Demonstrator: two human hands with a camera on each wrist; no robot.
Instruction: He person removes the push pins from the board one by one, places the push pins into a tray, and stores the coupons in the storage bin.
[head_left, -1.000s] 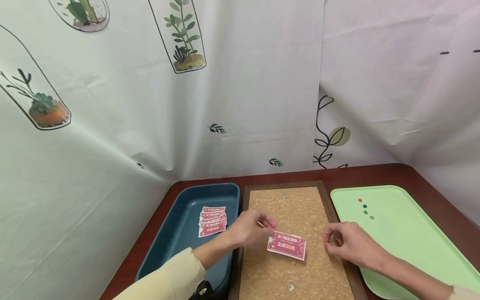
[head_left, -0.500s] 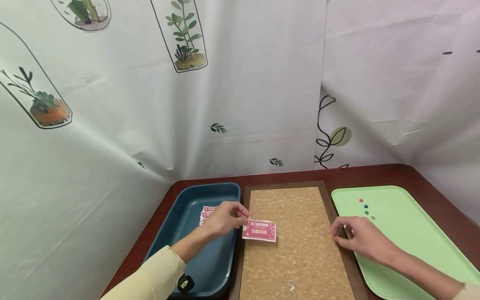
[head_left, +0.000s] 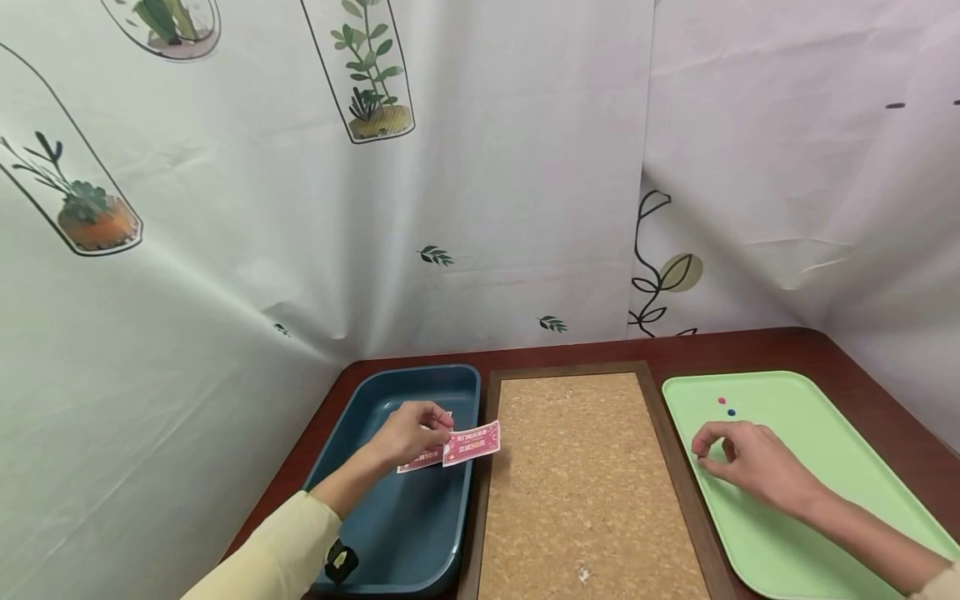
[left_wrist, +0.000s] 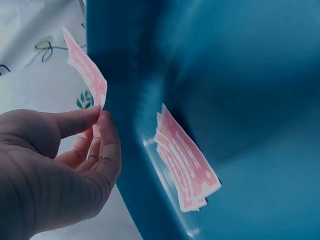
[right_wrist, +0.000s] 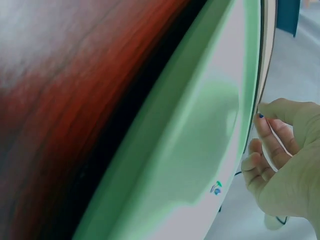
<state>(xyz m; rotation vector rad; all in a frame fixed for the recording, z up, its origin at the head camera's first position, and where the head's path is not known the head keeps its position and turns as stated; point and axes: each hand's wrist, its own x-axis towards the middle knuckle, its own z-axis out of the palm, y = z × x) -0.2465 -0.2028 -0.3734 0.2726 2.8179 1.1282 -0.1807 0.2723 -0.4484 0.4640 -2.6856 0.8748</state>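
My left hand (head_left: 408,433) pinches a red coupon (head_left: 472,443) with white edges by its near end, over the right rim of the blue tray (head_left: 405,542). Below it, a fanned stack of like coupons (left_wrist: 182,157) lies in that tray; the left wrist view shows it beside the hand. My right hand (head_left: 757,462) is above the left part of the green tray (head_left: 840,500), thumb and forefinger together at the tips. In the right wrist view a tiny blue thumbtack (right_wrist: 261,115) shows between those fingertips.
A wood-framed cork board (head_left: 577,483) lies between the two trays. Small tacks, one pink (head_left: 722,401) and one blue (head_left: 731,412), sit on the green tray; others are hidden by my right hand in the head view. White printed cloth (head_left: 510,208) hangs behind the table.
My left hand has carried the coupon leftward from over the cork board to the blue tray's edge. My right hand has shifted right, from the board's edge to over the green tray.
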